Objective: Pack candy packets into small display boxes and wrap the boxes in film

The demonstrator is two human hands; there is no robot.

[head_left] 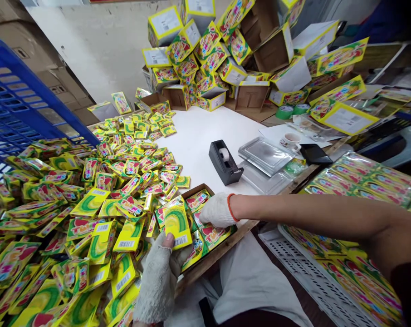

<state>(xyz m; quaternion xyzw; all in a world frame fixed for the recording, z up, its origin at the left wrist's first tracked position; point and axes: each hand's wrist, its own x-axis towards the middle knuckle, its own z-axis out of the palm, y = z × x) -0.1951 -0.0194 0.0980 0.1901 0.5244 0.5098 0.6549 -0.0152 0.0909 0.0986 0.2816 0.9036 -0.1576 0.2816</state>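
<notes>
My left hand (159, 277), in a white glove with the thumb tip bare, is closed on a small yellow-green box (176, 225), barcode end toward me. This box is held over the left side of an open carton (205, 187) that contains several similar boxes, printed with bright letters and red fruit. My right hand (217, 210), gloved with an orange cuff, reaches into the carton from the right. Its fingers are bent together and point down among the packs; whatever is between them is hidden. A large heap of loose small boxes (124, 170) lies left of the carton.
A black tape dispenser (224, 163) stands beyond the carton, beside clear plastic trays (266, 154). A mug (290, 141) and a dark phone-like object (316, 154) are farther right. Display cartons (208, 59) pile up behind. A blue crate (31, 91) stands left; wrapped packs (369, 181) lie right.
</notes>
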